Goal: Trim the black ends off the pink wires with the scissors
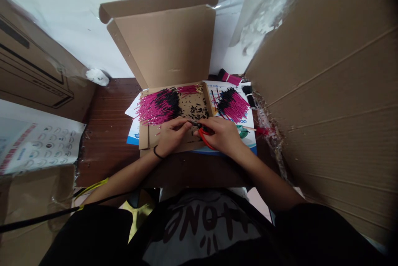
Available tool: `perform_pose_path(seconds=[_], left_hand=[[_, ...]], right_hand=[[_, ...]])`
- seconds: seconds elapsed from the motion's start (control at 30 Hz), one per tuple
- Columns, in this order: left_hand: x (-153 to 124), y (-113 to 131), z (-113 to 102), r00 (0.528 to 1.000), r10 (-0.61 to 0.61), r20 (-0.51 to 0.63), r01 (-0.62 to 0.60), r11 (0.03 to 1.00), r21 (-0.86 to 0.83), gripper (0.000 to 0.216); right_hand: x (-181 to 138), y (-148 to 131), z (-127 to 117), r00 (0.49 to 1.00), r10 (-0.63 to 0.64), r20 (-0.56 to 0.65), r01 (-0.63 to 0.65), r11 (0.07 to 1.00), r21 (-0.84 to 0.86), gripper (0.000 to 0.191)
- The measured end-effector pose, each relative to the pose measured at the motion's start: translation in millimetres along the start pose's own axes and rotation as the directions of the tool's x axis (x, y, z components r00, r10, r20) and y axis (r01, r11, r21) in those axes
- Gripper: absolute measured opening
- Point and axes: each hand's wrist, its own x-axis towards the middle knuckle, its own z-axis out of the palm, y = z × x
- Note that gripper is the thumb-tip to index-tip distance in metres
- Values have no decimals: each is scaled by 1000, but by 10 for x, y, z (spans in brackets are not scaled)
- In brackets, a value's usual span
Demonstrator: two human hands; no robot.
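Note:
My left hand point(172, 135) is closed in a pinch over the flat open cardboard box point(152, 135), its fingertips on a thin dark piece I cannot make out. My right hand point(221, 133) is closed around a red-handled tool point(205, 139) whose dark tip meets my left fingertips. A heap of pink and black wires point(157, 108) lies in the box just beyond my left hand. Small black cut pieces point(199, 111) are scattered in the box's middle. A second pile of pink and black wires point(233, 104) lies on a printed sheet to the right.
The box's lid point(168, 46) stands upright at the back. A large cardboard wall point(336, 104) rises on the right, another carton point(34, 75) on the left. A printed sheet point(37, 145) lies at left on the dark wooden table point(108, 133). Bundles point(231, 78) sit at the back.

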Motion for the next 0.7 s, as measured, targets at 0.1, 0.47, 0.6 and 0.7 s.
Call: perform_pose_path(seconds=[0.1, 0.47, 0.6, 0.7], left_hand=[[2, -8, 4, 1000, 8, 1, -8, 1000, -7, 22], [29, 11, 0, 999, -5, 38, 2, 998, 60, 27], [32, -12, -5, 1000, -1, 26, 0, 998, 58, 25], [28, -42, -3, 1000, 19, 20, -20, 998, 59, 23]], right_hand=[[-4, 24, 18, 1000, -14, 22, 16, 998, -61, 36], [2, 38, 10, 998, 53, -29, -55, 996, -70, 32], [4, 19, -2, 999, 36, -15, -37, 999, -24, 32], [0, 38, 19, 1000, 20, 2, -20, 998, -53, 33]])
